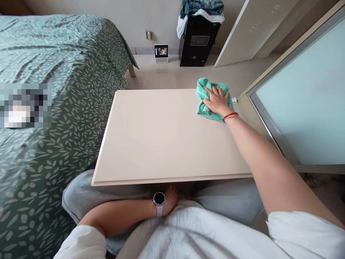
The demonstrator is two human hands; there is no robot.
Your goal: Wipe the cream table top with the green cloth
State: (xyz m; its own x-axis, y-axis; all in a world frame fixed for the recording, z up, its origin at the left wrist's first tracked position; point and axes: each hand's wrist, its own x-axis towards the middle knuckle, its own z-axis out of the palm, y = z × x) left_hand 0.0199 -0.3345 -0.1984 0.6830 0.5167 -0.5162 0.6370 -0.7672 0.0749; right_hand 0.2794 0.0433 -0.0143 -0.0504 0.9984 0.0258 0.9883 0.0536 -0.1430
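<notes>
A green towelling cloth (212, 111) lies bunched on the far right corner of a pale, flat tabletop (161, 133). My right hand (217, 100) grips the cloth from above, its fingers spread and bent into the folds. A red cord circles that wrist. Close to my body, near the tabletop's front edge, my left hand (171, 199) rests in my lap. Its fingers are mostly hidden, and a round-faced watch (159, 198) is on that wrist.
A bed with a green leaf-patterned cover (72, 97) stands at left. Beyond the tabletop are a small screen (161, 53) on the floor and a black cabinet (199, 43) topped with clothes. A frosted glass panel (309, 104) borders the right side.
</notes>
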